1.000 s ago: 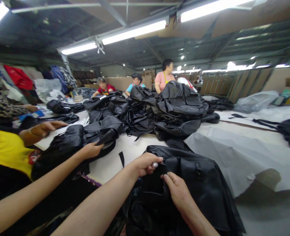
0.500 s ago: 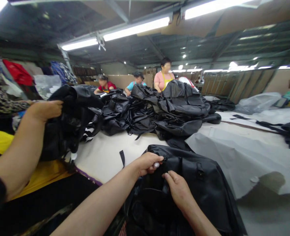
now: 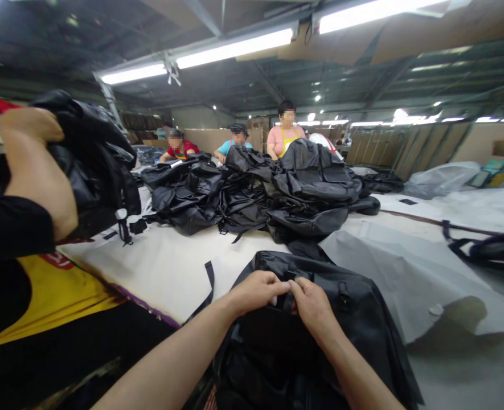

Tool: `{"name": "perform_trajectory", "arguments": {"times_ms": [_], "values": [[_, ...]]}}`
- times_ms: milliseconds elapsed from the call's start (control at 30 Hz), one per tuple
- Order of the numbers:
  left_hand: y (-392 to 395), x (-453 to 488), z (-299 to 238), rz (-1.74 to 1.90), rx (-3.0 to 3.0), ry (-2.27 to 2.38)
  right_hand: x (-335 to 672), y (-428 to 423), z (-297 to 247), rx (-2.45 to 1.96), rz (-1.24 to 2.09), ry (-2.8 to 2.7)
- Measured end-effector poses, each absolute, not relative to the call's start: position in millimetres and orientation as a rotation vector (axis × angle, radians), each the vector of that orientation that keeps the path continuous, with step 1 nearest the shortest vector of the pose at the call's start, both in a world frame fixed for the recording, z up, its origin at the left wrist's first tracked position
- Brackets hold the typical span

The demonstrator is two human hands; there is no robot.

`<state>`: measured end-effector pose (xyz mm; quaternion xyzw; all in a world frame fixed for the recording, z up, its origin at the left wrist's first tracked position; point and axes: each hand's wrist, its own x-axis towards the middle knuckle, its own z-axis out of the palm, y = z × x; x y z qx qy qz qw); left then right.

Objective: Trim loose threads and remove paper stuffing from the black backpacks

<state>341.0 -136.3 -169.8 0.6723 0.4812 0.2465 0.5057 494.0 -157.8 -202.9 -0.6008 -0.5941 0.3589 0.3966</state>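
A black leather-like bag (image 3: 354, 319) lies on the table right in front of me. My left hand (image 3: 255, 291) and my right hand (image 3: 314, 304) meet at its upper opening, fingers pinched together on the bag's edge. A small white object shows between the fingers of my left hand. A black strap (image 3: 209, 279) trails from the bag to the left over the table.
A person in yellow and black at my left lifts another black bag (image 3: 93, 159) high. A big heap of black bags (image 3: 277, 188) fills the table's middle, with three people behind it. White sheeting (image 3: 405, 256) covers the table at right, where another bag (image 3: 491, 250) lies.
My two hands have come together on the bag's edge. The person at my left has raised their bag from the table to head height.
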Motion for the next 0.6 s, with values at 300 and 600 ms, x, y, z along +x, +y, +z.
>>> {"name": "perform_trajectory", "arguments": {"times_ms": [300, 600], "values": [[-151.9, 342.5, -177.7, 0.544, 2.016, 1.335, 510.8, -139.0, -178.1, -1.526, 0.894, -1.379], [-142.4, 343.1, -171.4, 0.515, 1.89, 1.282, 509.1, -150.5, -178.1, -1.361, 0.622, -1.61]]}}
